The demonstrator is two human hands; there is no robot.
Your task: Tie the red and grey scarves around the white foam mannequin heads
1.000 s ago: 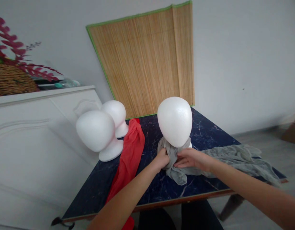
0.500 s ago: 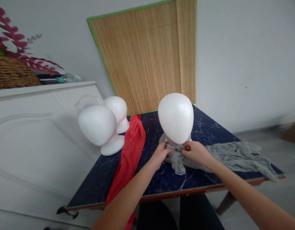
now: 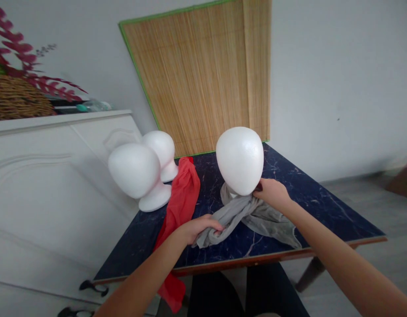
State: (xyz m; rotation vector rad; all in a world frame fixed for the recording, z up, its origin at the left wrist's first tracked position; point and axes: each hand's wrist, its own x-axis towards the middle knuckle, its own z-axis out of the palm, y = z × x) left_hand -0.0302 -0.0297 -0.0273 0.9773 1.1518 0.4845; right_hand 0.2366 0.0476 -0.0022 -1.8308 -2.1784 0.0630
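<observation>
A white foam mannequin head point(image 3: 239, 160) stands upright on the table, with a grey scarf point(image 3: 230, 210) wrapped around its neck. My left hand point(image 3: 201, 227) is closed on one end of the scarf, pulled out to the lower left of the head. Close beside the neck, on its right, my right hand point(image 3: 271, 192) grips the scarf; its fingertips are partly hidden. Another part of the grey fabric lies spread on the table below my right hand.
Two more foam heads, a nearer one point(image 3: 135, 169) and a farther one point(image 3: 160, 147), stand at the left. A red scarf point(image 3: 181, 193) drapes over the front edge of the dark blue marbled table point(image 3: 335, 220). A white cabinet point(image 3: 58, 176) borders the left side.
My left hand has moved down and left, drawing a scarf end out from the neck. The long grey tail on the right has shortened. My right hand has shifted slightly up beside the neck.
</observation>
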